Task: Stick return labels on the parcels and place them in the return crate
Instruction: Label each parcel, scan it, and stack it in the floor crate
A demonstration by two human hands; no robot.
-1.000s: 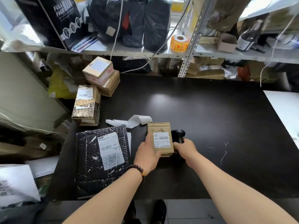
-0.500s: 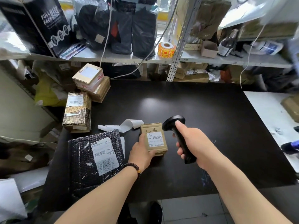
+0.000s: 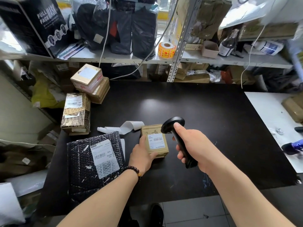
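A small brown cardboard parcel with a white barcode label lies on the black table. My left hand holds its left side and near corner. My right hand grips a black handheld barcode scanner, whose head hangs just above the parcel's right edge. A black bubble mailer with a white label lies at the table's near left. A gold-patterned labelled box and two stacked cardboard boxes stand at the far left.
A curled strip of white label backing lies behind the small parcel. An orange sticker roll sits on the shelf behind the table, among black bags and boxes. A white table adjoins on the right.
My right hand has picked the scanner up from the table behind the parcel and raised it over the parcel's right side. My left hand stays on the parcel.
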